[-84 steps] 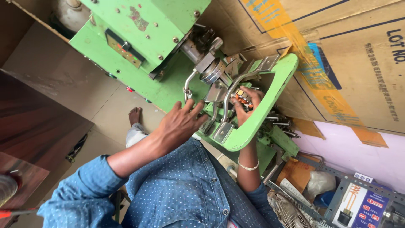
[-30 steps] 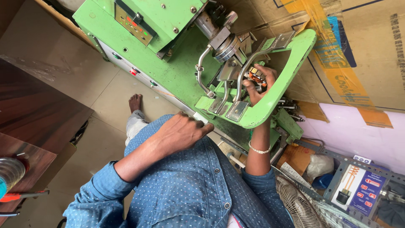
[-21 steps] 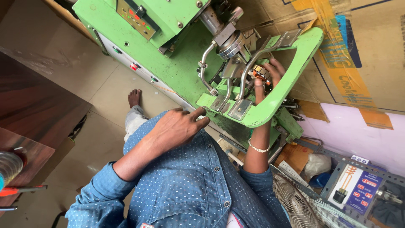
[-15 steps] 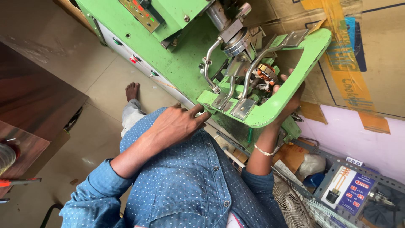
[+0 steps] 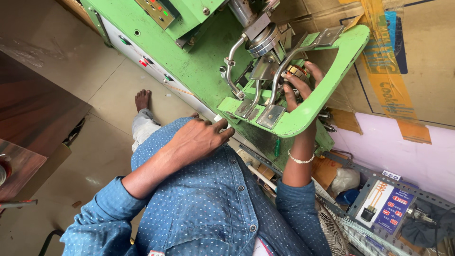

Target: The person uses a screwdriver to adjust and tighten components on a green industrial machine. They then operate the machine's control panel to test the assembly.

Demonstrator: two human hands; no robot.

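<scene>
Head view looked down on a green winding machine (image 5: 189,61) with a green loop guard frame (image 5: 327,90) at its front; the right hand (image 5: 299,85) was reached up through that loop, fingers curled round a small copper-wound armature (image 5: 296,72) seated just under the steel spindle head (image 5: 261,39); grip looked like a pinch between thumb and first fingers, though the exact contact was partly hidden by the chromed guide rods (image 5: 265,87); the left hand (image 5: 199,138) lay flat and open-fingered against the lower edge of the machine's front, fingertips touching the frame corner, holding nothing; control buttons (image 5: 144,61) sat on the side panel, well apart from both hands. Risks as I judged them: the fingers sat between rods, frame and spindle, so any start-up would pinch or snag them; the bracelet (image 5: 299,159) on that wrist, just below the frame, could catch on the bolts there; a loose pinch could let the armature tilt off its seat and drop behind the frame; the bare foot (image 5: 141,99) on the tiled floor beside the machine was exposed to anything falling.
</scene>
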